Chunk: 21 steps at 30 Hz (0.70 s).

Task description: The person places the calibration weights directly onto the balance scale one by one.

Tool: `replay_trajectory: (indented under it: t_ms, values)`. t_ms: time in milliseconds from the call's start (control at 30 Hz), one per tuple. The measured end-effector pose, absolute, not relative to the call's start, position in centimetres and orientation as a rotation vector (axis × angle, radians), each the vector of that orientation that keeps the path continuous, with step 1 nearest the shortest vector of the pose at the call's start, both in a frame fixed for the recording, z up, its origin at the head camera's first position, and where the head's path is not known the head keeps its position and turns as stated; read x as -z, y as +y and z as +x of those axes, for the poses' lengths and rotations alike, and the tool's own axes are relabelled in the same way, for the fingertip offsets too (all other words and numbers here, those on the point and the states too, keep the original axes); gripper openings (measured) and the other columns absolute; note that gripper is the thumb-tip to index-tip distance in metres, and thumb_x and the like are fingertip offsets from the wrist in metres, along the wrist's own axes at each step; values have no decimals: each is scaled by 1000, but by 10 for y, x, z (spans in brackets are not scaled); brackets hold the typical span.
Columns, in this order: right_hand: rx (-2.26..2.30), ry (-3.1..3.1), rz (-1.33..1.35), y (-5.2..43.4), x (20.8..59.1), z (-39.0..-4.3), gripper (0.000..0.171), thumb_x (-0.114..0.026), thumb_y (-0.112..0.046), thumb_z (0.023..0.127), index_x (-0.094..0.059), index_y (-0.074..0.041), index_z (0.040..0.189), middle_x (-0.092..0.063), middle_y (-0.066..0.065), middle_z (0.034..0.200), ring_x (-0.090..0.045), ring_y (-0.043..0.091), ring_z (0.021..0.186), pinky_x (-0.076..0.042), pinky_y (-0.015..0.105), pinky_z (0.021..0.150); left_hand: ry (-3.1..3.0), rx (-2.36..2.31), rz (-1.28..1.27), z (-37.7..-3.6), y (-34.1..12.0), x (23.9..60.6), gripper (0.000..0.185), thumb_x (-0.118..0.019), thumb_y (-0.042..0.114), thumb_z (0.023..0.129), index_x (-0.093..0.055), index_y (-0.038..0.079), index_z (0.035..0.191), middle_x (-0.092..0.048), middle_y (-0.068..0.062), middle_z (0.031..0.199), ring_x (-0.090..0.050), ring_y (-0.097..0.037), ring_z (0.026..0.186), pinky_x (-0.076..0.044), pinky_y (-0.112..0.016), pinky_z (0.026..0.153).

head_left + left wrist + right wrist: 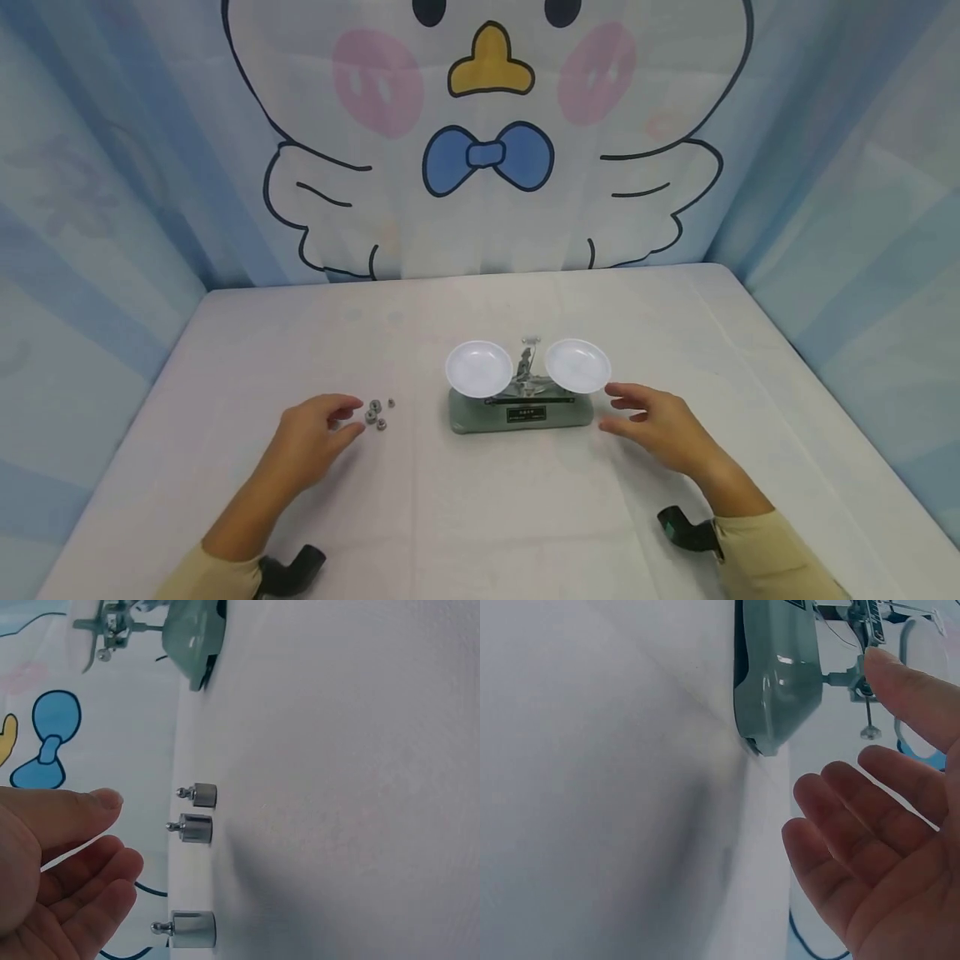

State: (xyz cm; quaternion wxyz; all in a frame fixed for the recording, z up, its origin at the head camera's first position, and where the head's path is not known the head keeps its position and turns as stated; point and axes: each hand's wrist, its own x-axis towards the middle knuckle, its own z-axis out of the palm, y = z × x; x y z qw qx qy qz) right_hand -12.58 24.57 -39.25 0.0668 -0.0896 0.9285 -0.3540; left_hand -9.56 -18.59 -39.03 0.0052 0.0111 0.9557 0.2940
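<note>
A green balance scale (521, 415) with two white pans stands at the middle of the table, its left pan (478, 369) slightly lower than its right pan (577, 365). Left of it, several small metal weights (371, 416) sit close together; the left wrist view shows a knobbed cylindrical weight (193, 930) standing upright. My left hand (315, 433) hovers just left of the weights, thumb and fingers apart, holding nothing. My right hand (663, 429) is beside the scale's right end, fingers loosely spread below the right pan, with nothing in it.
A white cloth covers the table (480, 517). Behind it hangs a curtain (487, 225) printed with a cartoon bird, and blue-striped curtains (82, 250) stand at both sides. Dark wrist devices (292, 572) sit at both sleeves.
</note>
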Motion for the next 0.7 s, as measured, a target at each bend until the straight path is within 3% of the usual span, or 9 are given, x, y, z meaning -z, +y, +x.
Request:
replay_trajectory:
  t_ms: [433,700]
  values:
    - [1066,2790,-312,230,407,-138,42,-77,-21,89,-66,2,123,-69,18,118,-66,37,108,-56,46,86,2966,-937,-26,-107,-172,406,30,-72,3,88,-68,-7,116,-70,-19,107,-67,-34,99,-55,-47,85]
    - [1047,2838,-351,228,411,-145,33,-77,-17,87,-70,0,115,-72,15,111,-66,36,106,-53,51,89,2974,-905,-16,-110,-171,410,23,-71,0,88,-70,-7,109,-71,-15,100,-68,-28,91,-56,-42,77]
